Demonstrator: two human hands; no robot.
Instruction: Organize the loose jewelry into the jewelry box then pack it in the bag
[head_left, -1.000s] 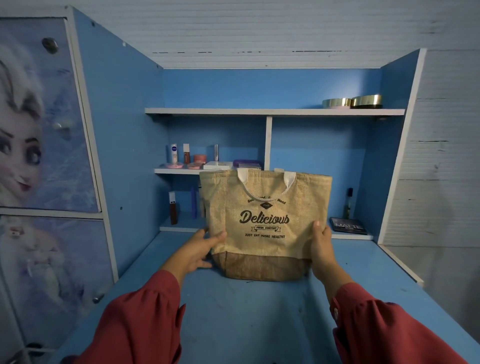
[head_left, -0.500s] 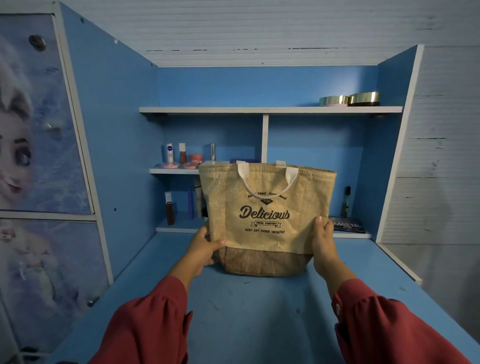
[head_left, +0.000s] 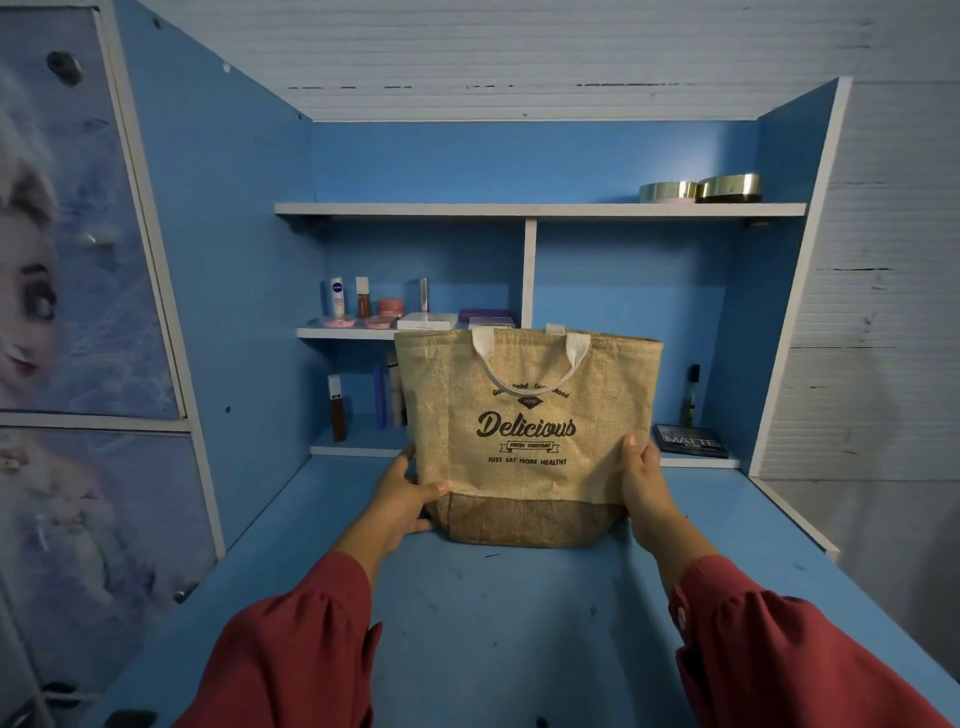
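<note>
Nudged further back, bag (head_left: 530, 431) upright, left hand (head_left: 402, 499) and right hand (head_left: 644, 483) gripping its sides

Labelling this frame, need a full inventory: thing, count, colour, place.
bag: 1, tan jute, dark print, upright on the desk
desk: 1, blue, white-edged shelves behind
gold tins: 2, top shelf, right
cosmetics: several, pink, white, brown, middle shelf left
tubes: a few, brown, blue, bottom shelf left
palette: 1, black, bottom shelf right
dark bottle: 1, behind palette
cabinet doors: 2, pale printed, left
left hand: fingers grip bag's left side
right hand: fingers grip bag's right side
sleeves: 2, red
</note>
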